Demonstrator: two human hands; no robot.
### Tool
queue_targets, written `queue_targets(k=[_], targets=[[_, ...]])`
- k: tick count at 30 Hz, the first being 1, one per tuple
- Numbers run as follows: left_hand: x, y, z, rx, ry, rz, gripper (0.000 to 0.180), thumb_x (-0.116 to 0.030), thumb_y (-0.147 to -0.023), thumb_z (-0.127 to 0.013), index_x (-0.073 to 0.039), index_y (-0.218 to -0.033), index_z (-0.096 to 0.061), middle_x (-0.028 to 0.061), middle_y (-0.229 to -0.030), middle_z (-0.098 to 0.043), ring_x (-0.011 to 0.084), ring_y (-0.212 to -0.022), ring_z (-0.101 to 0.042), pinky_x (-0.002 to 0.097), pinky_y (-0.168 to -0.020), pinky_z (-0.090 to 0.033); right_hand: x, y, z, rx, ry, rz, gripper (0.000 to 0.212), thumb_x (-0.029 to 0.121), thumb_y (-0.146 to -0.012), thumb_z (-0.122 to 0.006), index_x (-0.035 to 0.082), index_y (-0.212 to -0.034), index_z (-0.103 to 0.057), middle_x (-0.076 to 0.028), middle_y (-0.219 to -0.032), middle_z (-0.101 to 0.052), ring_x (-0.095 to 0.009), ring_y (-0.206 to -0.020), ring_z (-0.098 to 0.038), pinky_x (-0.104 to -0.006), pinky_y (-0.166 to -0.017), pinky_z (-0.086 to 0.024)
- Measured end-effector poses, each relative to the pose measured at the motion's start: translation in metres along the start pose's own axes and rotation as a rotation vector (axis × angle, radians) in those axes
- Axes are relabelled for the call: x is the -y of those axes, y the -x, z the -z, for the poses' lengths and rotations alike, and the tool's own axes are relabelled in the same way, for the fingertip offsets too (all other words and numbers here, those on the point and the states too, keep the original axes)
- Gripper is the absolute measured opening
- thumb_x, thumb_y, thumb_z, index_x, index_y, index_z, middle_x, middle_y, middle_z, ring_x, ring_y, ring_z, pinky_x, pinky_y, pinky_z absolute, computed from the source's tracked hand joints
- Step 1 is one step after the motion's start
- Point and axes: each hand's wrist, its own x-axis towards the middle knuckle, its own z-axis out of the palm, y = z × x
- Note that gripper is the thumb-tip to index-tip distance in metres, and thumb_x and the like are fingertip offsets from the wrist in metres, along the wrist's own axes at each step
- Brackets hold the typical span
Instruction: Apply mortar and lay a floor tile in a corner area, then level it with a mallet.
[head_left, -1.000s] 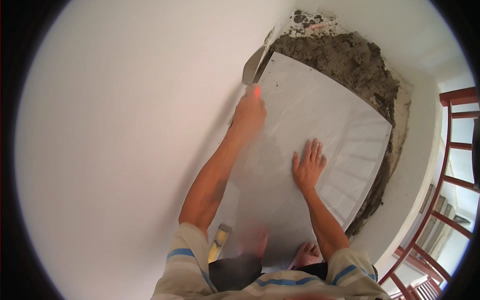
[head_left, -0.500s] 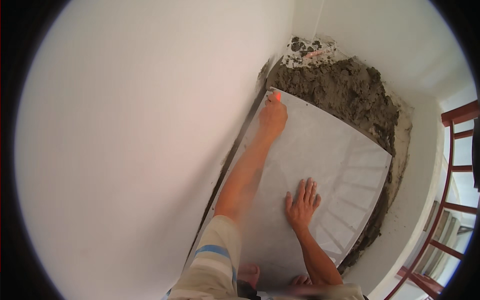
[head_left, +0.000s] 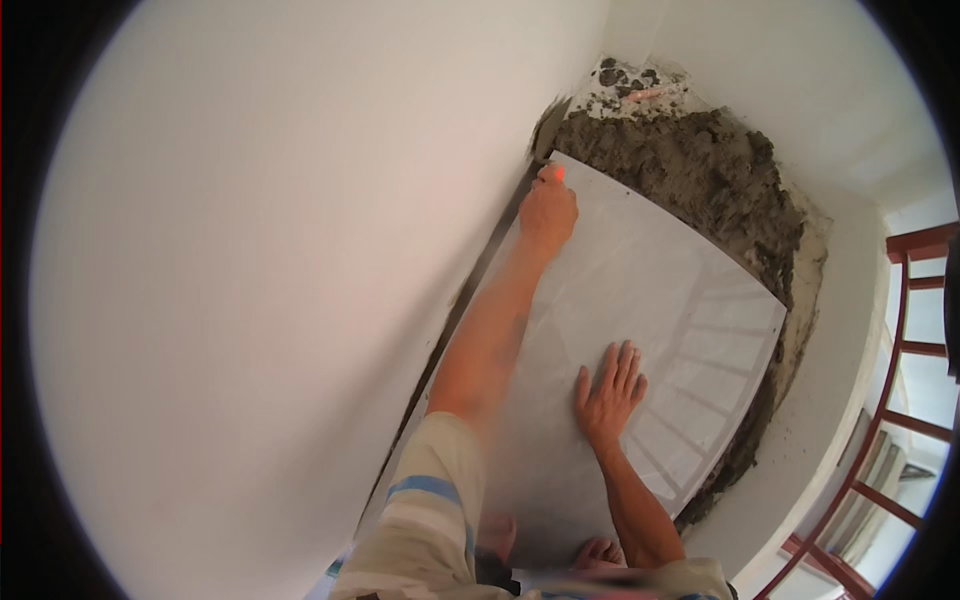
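A large grey polished tile lies on the floor along the left wall, with mortar beyond its far edge. My left hand is closed around the orange handle of a trowel at the tile's far left corner, beside the wall. A grey, blade-like shape shows beyond my fingers against the wall's foot; where it joins the handle is hidden. My right hand rests flat on the tile's glossy face, fingers spread, holding nothing. My bare feet show at the lower edge.
Rough wet mortar fills the floor past the tile and runs down its right side. A white wall rises close on the left. Mortar crumbs and a reddish fragment lie in the far corner. On the right stands a dark red railing.
The view has shifted slightly, so the tile and mortar sit higher in it. My left hand has moved slightly toward the wall side of the tile's corner. The right hand stays flat on the tile.
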Motion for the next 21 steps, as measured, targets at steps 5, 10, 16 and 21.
queue_targets(k=[5,10,16,21], targets=[[0.005,0.007,0.019,0.103,-0.07,-0.242,0.05,-0.017,-0.089,-0.057,0.013,-0.123,-0.037,0.0267,-0.104,-0.059,0.0375,-0.087,-0.068,0.0437,-0.07,-0.058,0.007,-0.003,0.004,-0.024,0.003,-0.001,0.062,0.033,-0.094,-0.053,0.003,-0.146,-0.036,-0.021,-0.154,-0.031,-0.037,-0.144,-0.025,-0.0569,-0.112,-0.017],[0.031,0.019,0.007,0.213,-0.045,-0.057,0.04,-0.014,-0.09,-0.051,0.007,-0.124,-0.046,0.03,-0.119,-0.054,0.0406,-0.108,-0.058,0.049,-0.087,-0.05,0.014,-0.001,-0.001,0.024,0.004,-0.014,0.063,0.035,-0.094,-0.052,0.004,-0.146,-0.036,-0.018,-0.155,-0.03,-0.035,-0.145,-0.024,-0.0551,-0.112,-0.017],[0.04,0.093,0.046,0.184,0.193,-0.004,0.044,-0.012,-0.09,-0.047,0.004,-0.132,-0.044,0.0251,-0.128,-0.053,0.0396,-0.116,-0.054,0.0475,-0.097,-0.044,0.004,0.0,-0.004,-0.039,0.054,0.014,0.062,0.037,-0.095,-0.05,0.005,-0.147,-0.036,-0.016,-0.156,-0.029,-0.033,-0.146,-0.022,-0.0538,-0.113,-0.016],[0.085,0.172,0.062,0.21,0.178,-0.003,0.044,-0.012,-0.09,-0.054,0.007,-0.128,-0.041,0.0264,-0.113,-0.056,0.0395,-0.103,-0.059,0.0436,-0.087,-0.051,0.007,0.003,-0.007,-0.061,0.038,0.026,0.062,0.037,-0.097,-0.048,0.005,-0.147,-0.035,-0.017,-0.156,-0.029,-0.034,-0.145,-0.023,-0.0541,-0.113,-0.016]])
